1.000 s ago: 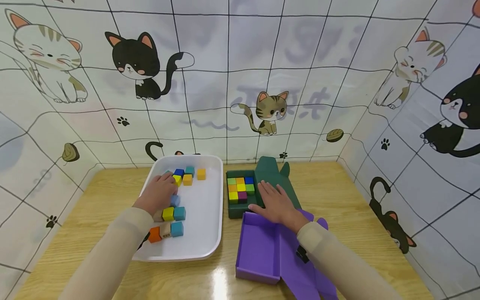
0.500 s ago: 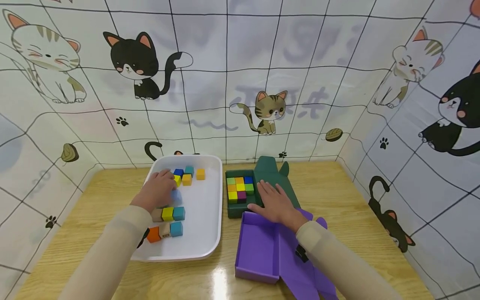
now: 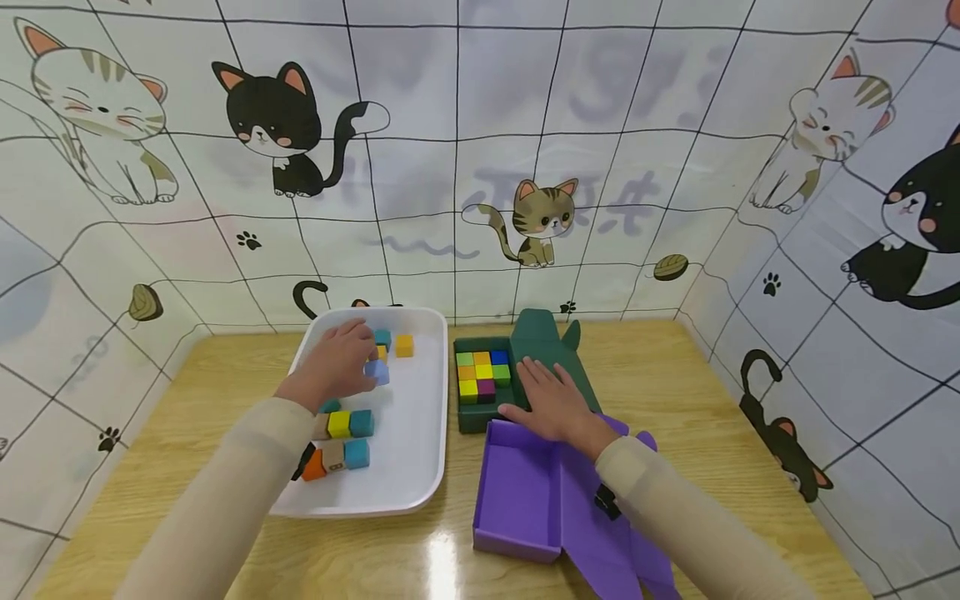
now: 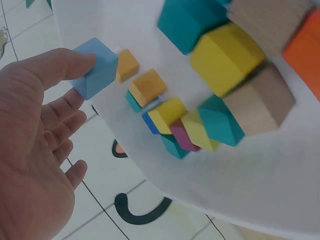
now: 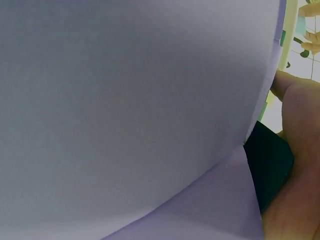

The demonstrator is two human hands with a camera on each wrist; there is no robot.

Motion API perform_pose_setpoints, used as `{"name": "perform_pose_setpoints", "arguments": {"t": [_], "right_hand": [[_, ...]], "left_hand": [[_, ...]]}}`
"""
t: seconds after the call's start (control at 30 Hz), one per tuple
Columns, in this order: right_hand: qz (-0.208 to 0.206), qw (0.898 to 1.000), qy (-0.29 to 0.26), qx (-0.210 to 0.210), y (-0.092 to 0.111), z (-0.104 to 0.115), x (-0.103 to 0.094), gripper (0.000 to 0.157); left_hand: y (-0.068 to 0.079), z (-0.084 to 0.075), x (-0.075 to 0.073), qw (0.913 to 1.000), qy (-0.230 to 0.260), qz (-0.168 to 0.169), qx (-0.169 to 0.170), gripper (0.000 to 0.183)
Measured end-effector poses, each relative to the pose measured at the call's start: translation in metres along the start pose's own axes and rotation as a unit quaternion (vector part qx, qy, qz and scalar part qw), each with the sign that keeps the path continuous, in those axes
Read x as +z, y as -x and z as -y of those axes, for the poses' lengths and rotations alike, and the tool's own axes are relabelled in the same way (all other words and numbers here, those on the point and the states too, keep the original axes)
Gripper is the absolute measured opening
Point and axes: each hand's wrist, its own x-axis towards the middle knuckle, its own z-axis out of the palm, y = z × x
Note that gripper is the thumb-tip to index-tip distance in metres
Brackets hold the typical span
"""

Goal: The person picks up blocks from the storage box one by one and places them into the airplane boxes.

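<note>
My left hand (image 3: 333,364) pinches a light blue cube (image 4: 102,70) between thumb and fingers, above the white tray (image 3: 416,450). Several coloured cubes lie in that tray, among them a yellow cube (image 4: 227,57), an orange cube (image 3: 404,346) and a wooden cube (image 3: 333,456). My right hand (image 3: 551,404) rests with straight fingers on the opened lid (image 3: 577,375) of a green box (image 3: 471,421). Inside the green box, yellow, orange, green, blue and purple cubes sit packed in rows, with bare floor along its near side.
An opened purple box (image 3: 517,504) stands in front of the green one, its lid folded out to the right beneath my right forearm. All of this is on a wooden table (image 3: 697,417). Behind rises a wall sheet (image 3: 420,167) printed with cats.
My left hand has moved right and a little toward the back of the tray, lifting the light blue cube from among the others. My right hand stays in place.
</note>
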Motion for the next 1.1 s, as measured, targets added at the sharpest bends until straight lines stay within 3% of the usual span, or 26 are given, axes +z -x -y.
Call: {"name": "perform_pose_setpoints", "arguments": {"t": [0.4,0.57,0.83,1.1], "right_hand": [[0.026,0.999,-0.006,-0.023,-0.001,-0.009,-0.005,0.076],[0.034,0.999,-0.019,-0.015,0.002,-0.007,-0.007,0.076],[0.030,0.999,-0.020,-0.006,0.006,-0.004,-0.010,0.075],[0.024,1.000,-0.011,-0.004,0.006,-0.002,-0.010,0.075]], "left_hand": [[-0.026,-0.037,-0.012,0.9992,0.018,0.000,0.036,0.028],[-0.039,-0.059,-0.013,0.9990,0.022,0.001,0.039,0.031],[-0.057,-0.097,-0.001,0.9974,0.018,0.016,0.067,0.036],[-0.075,-0.126,0.020,0.9958,-0.007,0.032,0.085,0.037]]}}
